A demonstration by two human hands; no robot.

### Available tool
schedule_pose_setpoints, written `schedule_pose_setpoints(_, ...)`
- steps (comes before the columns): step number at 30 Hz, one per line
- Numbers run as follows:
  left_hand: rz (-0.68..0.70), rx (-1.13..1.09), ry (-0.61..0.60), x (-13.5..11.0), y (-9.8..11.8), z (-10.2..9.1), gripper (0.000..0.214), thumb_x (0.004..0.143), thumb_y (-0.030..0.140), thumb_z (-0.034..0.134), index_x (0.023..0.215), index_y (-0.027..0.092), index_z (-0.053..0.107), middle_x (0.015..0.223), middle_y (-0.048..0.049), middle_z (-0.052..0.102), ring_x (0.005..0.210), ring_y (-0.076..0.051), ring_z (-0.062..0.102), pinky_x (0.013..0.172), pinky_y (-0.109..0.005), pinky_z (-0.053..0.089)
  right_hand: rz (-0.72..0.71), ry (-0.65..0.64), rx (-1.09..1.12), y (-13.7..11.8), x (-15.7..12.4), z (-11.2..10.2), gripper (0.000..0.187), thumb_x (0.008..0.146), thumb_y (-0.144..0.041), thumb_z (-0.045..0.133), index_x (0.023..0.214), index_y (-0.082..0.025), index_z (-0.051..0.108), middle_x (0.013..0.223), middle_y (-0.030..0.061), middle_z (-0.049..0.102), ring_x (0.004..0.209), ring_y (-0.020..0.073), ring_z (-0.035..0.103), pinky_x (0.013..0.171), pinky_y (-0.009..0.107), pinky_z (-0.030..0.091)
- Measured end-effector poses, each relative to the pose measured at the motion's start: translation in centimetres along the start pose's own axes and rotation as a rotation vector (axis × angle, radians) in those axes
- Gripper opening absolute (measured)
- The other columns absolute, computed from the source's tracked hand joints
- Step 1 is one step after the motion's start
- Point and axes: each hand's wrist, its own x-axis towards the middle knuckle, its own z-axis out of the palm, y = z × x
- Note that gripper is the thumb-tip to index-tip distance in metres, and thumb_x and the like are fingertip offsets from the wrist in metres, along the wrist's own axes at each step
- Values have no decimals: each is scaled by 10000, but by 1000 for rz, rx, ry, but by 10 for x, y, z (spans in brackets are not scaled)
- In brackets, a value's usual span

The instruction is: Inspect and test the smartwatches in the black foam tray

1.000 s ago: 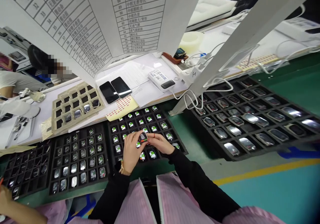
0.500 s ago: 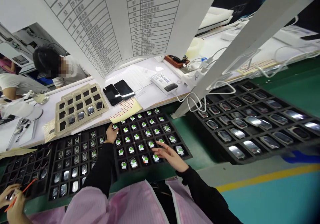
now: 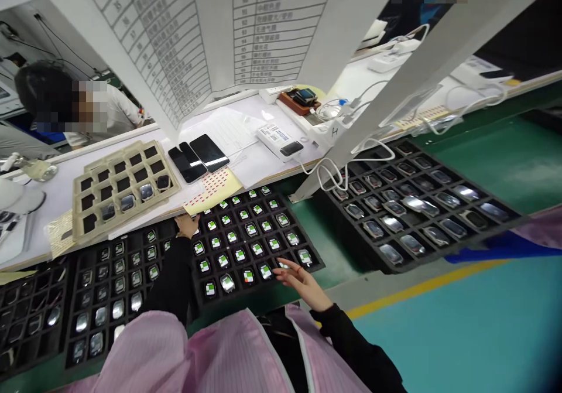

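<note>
A black tray (image 3: 302, 242) holds several small smartwatch bodies with lit green-and-white screens. My left hand (image 3: 187, 225) reaches to the tray's far left corner, fingers curled over a cell there; what it holds is hidden. My right hand (image 3: 298, 279) rests at the tray's near right edge, fingers stretched out and empty, beside a watch body (image 3: 266, 271). Both arms wear black sleeves under a pink striped smock.
A second black tray (image 3: 123, 276) of watch bodies lies left, a third (image 3: 421, 211) right. On the white shelf sit a beige pulp tray (image 3: 118, 185), two phones (image 3: 197, 156), a red-dot sticker sheet (image 3: 213, 189) and cables (image 3: 338, 173). A person sits far left.
My hands held one watch body together over the tray a second ago. They parted: the left went to the far left corner, the right lowered to the near edge. The view shifted left.
</note>
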Motion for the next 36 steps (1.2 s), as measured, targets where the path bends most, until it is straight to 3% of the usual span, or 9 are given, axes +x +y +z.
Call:
schedule_pose_setpoints(3, -195, -32, 151, -34, -7, -19, 493, 802, 251, 668, 1211, 43, 488, 1323, -241, 378, 1280, -361, 347, 1077, -505, 300, -46, -94, -47, -4, 12, 11, 714, 671, -628, 737, 1201, -184, 560, 1093, 141, 669, 968, 280, 642, 932, 470, 463)
schedule_pose_setpoints(7, -412, -77, 314, -122, -30, -58, 541, 847, 264, 580, 1336, 130, 393, 1325, -177, 340, 1302, -287, 335, 1106, -437, 290, -60, -276, -142, -5, 34, 49, 603, 704, -536, 732, 1166, -170, 601, 1065, 124, 680, 966, 267, 646, 938, 469, 472)
schedule_pose_setpoints(11, -729, -106, 423, -215, -64, -97, 512, 800, 269, 581, 1276, 148, 436, 1239, -176, 399, 1311, -368, 309, 1100, -575, 234, -21, -549, -321, 7, 51, 121, 401, 778, -353, 670, 1116, -139, 643, 1017, 104, 697, 941, 234, 661, 904, 417, 514)
schedule_pose_setpoints(16, -1216, -268, 531, -285, -105, -128, 322, 750, 280, 580, 1052, 206, 493, 1110, -158, 473, 1266, -423, 381, 1044, -666, 263, -75, -618, -502, 17, 63, 220, 477, 688, -101, 675, 1163, -126, 640, 1120, 130, 659, 985, 263, 641, 846, 382, 548)
schedule_pose_setpoints(21, -1480, -726, 518, -311, -123, -133, 78, 778, 214, 502, 846, 215, 463, 928, -125, 555, 1082, -319, 585, 837, -449, 545, -298, -375, -665, -15, 119, 268, 738, 768, -85, 527, 1471, -65, 305, 1488, 177, 292, 1384, 287, 254, 1146, 417, 265)
schedule_pose_setpoints(23, -1511, -878, 519, -313, -123, -129, 35, 804, 208, 480, 827, 215, 455, 900, -115, 571, 1038, -277, 615, 826, -396, 559, -325, -301, -725, -32, 150, 272, 773, 758, -82, 507, 1480, -2, 242, 1470, 226, 282, 1374, 319, 258, 1154, 434, 228)
schedule_pose_setpoints(27, -1541, -1089, 505, -310, -120, -121, 28, 832, 183, 474, 842, 209, 476, 903, -102, 595, 955, -228, 650, 826, -375, 563, -350, -266, -821, -48, 187, 271, 729, 714, -62, 511, 1422, 13, 350, 1387, 234, 391, 1289, 333, 390, 1114, 416, 297)
schedule_pose_setpoints(30, -1557, -1151, 499, -305, -119, -119, 27, 840, 214, 523, 863, 205, 512, 902, -91, 589, 923, -216, 653, 827, -368, 557, -378, -260, -858, -36, 179, 275, 647, 744, -51, 497, 1386, -31, 416, 1409, 192, 379, 1285, 305, 400, 1119, 383, 293)
schedule_pose_setpoints(36, -1554, -1206, 480, -298, -121, -123, 77, 830, 223, 607, 800, 181, 550, 778, -42, 555, 746, -162, 645, 783, -304, 552, -290, -417, -879, 23, 121, 302, 244, 901, -170, 579, 1132, -99, 610, 1172, 120, 584, 1068, 264, 568, 1004, 418, 422)
